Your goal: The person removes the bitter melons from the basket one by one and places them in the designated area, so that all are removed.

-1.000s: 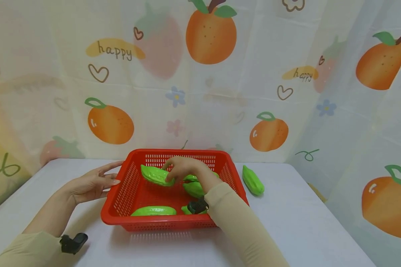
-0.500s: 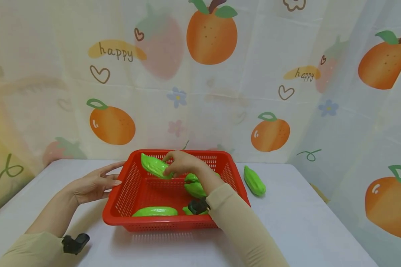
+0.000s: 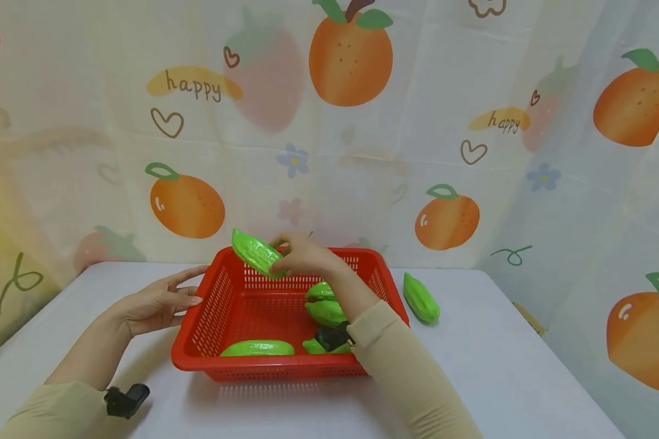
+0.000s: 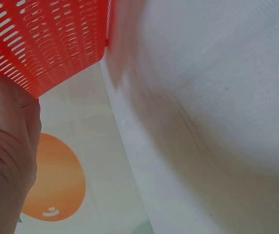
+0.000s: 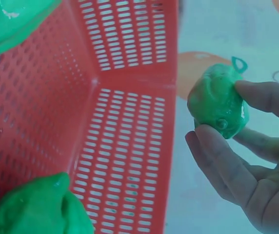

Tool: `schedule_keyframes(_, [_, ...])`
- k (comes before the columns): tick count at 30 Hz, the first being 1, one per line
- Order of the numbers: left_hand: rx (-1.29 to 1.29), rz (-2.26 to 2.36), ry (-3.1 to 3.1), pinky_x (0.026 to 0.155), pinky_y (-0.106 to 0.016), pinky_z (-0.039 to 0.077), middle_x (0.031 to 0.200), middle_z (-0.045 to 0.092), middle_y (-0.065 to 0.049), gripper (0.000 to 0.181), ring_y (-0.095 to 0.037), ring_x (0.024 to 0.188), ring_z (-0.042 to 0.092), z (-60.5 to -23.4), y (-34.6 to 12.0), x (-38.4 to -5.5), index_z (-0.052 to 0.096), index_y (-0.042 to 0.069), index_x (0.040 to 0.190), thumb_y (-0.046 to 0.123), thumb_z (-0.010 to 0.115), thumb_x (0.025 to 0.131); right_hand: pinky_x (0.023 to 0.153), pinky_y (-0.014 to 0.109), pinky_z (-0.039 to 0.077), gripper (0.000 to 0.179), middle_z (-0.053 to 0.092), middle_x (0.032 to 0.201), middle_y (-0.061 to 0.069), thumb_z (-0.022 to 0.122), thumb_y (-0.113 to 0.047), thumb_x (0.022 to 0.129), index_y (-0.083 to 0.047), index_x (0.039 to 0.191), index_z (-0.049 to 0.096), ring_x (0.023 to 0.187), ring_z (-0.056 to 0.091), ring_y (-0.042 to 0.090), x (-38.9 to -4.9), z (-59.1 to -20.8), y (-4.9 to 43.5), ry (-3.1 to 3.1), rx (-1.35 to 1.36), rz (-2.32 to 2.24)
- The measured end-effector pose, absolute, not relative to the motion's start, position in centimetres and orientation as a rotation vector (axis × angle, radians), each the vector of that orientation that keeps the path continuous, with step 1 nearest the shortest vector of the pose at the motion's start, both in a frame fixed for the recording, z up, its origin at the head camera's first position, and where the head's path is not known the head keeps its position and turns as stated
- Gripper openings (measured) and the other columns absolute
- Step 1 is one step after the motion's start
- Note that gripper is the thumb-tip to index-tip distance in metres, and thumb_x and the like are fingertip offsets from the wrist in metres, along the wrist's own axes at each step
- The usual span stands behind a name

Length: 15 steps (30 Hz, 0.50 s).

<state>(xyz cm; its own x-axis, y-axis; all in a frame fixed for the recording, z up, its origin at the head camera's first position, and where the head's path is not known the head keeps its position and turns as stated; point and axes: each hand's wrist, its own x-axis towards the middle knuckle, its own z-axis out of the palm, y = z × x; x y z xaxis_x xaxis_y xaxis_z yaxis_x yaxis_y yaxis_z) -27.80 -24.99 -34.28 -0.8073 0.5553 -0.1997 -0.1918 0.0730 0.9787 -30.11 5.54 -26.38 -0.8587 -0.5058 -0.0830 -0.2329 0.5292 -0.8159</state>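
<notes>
A red plastic basket point(image 3: 263, 364) with slotted walls stands on the table, holding several light-green, ridged bitter melons. My right hand point(image 3: 310, 253) pinches one bitter melon point(image 3: 255, 251) by its near end, its tip pointing up and left over the basket's back rim. In the right wrist view, thumb and fingers hold this bitter melon point(image 5: 220, 102) end-on, beside the slotted wall. At the left, my left hand point(image 3: 156, 303) touches the basket's side, fingers extended and thumb at the rim. In the left wrist view, the left hand point(image 4: 12, 151) lies against the slotted wall.
Another bitter melon point(image 3: 420, 299) lies on the white table point(image 3: 472, 366) right of the basket. Inside are one bitter melon point(image 3: 258, 348) at the front left and others at the right, partly hidden by my right arm. A fruit-print curtain point(image 3: 351, 158) hangs behind.
My right hand has lifted the bitter melon from inside the basket up to its back rim. My left hand stays at the basket's left side. The view has shifted slightly.
</notes>
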Motion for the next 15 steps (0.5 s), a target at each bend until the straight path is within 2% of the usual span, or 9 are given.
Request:
schedule_keyframes(11, [0.358,1.784,1.830,0.092,-0.036,0.059,0.116,0.069,0.011,0.082,-0.010,0.102,0.068,-34.2,-24.8,-27.8,-0.006,0.015,0.158,0.015,0.052,0.100,0.083,0.030,0.059,0.057,0.063,0.126,0.019,0.072,-0.012,0.088,-0.007,0.139,0.048,0.100,0.067,0.022,-29.8,-25.0,7.5,2.496,-0.601,-1.319])
schedule_keyframes(15, [0.354,1.779,1.843,0.092,-0.036,0.059,0.117,0.068,0.012,0.082,-0.011,0.103,0.068,-34.2,-24.8,-27.7,-0.005,0.015,0.158,0.015,0.053,0.100,0.081,0.028,0.058,0.055,0.064,0.122,0.019,0.071,-0.010,0.087,-0.008,0.138,0.049,0.098,0.066,0.021,-29.5,-24.3,8.3,2.497,-0.574,-1.358])
